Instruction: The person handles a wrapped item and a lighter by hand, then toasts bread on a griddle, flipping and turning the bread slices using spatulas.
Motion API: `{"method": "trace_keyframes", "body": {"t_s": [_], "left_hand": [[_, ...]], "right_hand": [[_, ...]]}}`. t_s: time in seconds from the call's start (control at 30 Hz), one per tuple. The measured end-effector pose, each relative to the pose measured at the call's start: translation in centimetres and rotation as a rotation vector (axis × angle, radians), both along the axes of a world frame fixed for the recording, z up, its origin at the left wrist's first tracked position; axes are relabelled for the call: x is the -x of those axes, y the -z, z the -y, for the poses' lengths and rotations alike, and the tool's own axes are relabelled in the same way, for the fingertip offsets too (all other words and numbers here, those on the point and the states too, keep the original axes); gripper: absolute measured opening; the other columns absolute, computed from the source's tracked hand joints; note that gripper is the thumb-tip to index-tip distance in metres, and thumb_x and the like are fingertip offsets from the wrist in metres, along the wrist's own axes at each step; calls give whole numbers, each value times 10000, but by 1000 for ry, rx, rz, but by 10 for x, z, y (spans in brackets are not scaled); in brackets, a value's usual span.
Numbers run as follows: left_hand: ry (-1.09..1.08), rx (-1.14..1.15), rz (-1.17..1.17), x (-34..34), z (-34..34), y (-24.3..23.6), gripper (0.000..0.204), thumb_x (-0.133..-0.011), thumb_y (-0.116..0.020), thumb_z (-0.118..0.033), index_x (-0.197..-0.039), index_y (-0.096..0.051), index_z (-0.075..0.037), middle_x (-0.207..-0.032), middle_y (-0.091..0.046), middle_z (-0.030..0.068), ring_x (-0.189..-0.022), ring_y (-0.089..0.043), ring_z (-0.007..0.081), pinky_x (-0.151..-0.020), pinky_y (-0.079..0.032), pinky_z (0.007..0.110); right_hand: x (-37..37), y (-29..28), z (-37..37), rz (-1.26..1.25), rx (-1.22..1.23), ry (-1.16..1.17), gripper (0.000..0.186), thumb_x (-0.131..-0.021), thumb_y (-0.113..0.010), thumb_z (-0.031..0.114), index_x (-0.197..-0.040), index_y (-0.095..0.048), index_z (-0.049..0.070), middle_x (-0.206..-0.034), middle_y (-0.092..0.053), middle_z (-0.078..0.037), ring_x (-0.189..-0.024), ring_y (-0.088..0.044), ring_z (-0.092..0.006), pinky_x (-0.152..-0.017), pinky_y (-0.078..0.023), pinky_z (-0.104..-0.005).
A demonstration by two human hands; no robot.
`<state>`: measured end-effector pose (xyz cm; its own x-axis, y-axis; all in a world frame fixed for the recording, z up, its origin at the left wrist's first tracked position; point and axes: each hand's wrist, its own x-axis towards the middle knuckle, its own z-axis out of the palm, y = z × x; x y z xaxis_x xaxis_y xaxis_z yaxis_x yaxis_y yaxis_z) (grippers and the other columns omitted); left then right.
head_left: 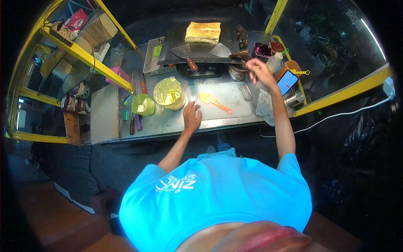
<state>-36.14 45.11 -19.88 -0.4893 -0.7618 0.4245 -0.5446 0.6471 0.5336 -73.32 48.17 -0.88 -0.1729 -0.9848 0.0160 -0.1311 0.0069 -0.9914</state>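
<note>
My left hand [192,115] rests with fingers apart at the left edge of a metal board [218,115], beside a large tub of pale yellow spread [169,93]. An orange plastic spatula [215,102] lies on the board. My right hand [261,74] is raised with loosely bent fingers, holding nothing that I can see, near a brown-smeared pot [238,72] and a dark spreader [241,56]. Beyond them, toasted bread [202,32] sits on a black griddle [172,38] with two metal scrapers [181,51].
A phone [287,82], bottle [275,63], metal cup [294,98], grater [246,93] and plastic bag [264,109] crowd the right. A green container [142,105], knives and a white basket [152,56] stand left. Yellow frames [331,93] enclose both sides; a white cable [331,119] hangs right.
</note>
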Motion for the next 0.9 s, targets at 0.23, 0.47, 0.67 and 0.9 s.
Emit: {"method": "trace_keyframes", "body": {"t_s": [0.23,0.47,0.67,0.9], "left_hand": [[2,-120,-216,46,47,-59,209,-983,-533,-206,-1002,-657,-38,-986,-670,126,-899,-612,319,-858,-463,416],[-145,-1209,-1124,89,116,-110,554,-950,-507,-606,-1176,-561,-104,-914,-657,77,-788,-593,161,-720,-473,338],[42,-1458,-1051,79,143,-125,290,-948,-622,-410,-958,-568,-125,-588,-382,-89,-454,-319,50,-472,-288,230],[-108,-1012,-476,69,156,-209,368,-954,-536,-446,-922,-583,-82,-600,-419,-82,-477,-354,44,-466,-284,225]], "right_hand": [[19,0,58,-64,-13,153,441,-926,-681,255,-1265,-493,44,-689,-610,-75,-457,-547,-105,-409,-465,-256],[14,5,91,247,-257,114,412,-907,-697,347,-1165,-550,61,-769,-674,-75,-474,-583,-103,-470,-552,-267],[30,7,108,285,-185,88,254,-960,-583,249,-1108,-595,44,-770,-676,-101,-500,-598,-109,-469,-549,-265],[12,-12,113,-739,190,351,301,-840,-636,201,-1091,-647,34,-920,-705,-212,-876,-692,-386,-820,-543,-418]]}}
